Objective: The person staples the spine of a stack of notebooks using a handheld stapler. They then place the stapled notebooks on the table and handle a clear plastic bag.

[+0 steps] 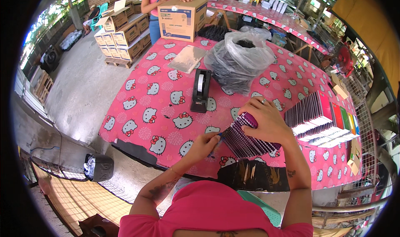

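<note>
Purple covers mark the stack of notebooks (246,137) that I have in hand, lying near the front edge of the pink bench (162,108), ahead of my body and slightly to the right. My right grip (268,121) arches over the far part of the stack, its fingers bent across the upper side and its thumb set apart on the near side, so that the purple end is clasped between them; a ring shows on one finger. My left grip (207,144) is drawn into a narrow pinch, thumb against finger, on a small blue item (221,135) at the left end of the stack; the item is too small to identify. The notebooks stand packed face to face in a slanting row, their edges showing as alternating dark and pale stripes, with a solid purple face at the far end and more purple at the right. To the right, a longer row of notebooks (312,116) shows dark and white edges, with red, green, yellow and blue covers at its end. A black tape dispenser (200,103) stands beyond my left grip, and a clear plastic bag (237,64) with dark contents sits behind the stack.
</note>
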{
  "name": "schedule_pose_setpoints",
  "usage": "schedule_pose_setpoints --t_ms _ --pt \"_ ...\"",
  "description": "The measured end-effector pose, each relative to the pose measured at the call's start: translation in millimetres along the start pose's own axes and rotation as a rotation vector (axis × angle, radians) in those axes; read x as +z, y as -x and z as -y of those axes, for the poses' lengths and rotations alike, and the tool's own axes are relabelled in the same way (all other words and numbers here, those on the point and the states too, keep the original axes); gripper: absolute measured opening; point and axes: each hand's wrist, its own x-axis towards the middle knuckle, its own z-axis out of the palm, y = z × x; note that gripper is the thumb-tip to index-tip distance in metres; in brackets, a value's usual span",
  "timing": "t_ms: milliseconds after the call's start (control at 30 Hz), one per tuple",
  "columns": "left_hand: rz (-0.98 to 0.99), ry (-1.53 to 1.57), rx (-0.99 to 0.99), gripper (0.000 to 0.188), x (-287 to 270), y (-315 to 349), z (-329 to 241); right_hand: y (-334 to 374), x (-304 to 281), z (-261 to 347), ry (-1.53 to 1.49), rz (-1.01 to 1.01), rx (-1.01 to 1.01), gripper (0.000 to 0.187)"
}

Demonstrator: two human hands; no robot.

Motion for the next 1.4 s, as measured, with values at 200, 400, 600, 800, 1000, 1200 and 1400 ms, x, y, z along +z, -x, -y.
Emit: schedule_pose_setpoints --t_ms 200,400,600,800,1000,1200,1400 --pt "-0.050 -0.392 0.294 0.035 -0.3 4.4 -9.0 0.1 0.4 -0.1 0.005 -0.001 0.004 0.035" --pt "0.088 0.415 -0.194 0.038 -3.0 -3.6 4.6 1.0 0.3 -1.4 -0.003 -0.006 0.003 0.036" --pt "-0.216 -0.679 0.537 0.035 6.9 1.3 9.4 0.6 1.8 -2.5 -0.003 -0.007 0.008 0.036" --pt "0.014 0.486 -0.191 0.029 2.4 -1.6 9.5 0.5 0.5 -2.3 -0.004 0.017 0.014 0.038" --pt "-0.166 -0.551 0.443 0.034 4.8 -2.1 12.8 0.4 0.2 -1.7 -0.017 0.002 0.017 0.036" --pt "0.078 0.364 -0.177 0.039 -1.9 -4.4 23.5 1.3 2.2 -4.6 0.004 -0.010 0.000 0.036" --pt "0.128 0.373 -0.202 0.037 2.7 -5.1 22.4 2.0 -0.3 -3.9 0.016 0.011 0.007 0.036"
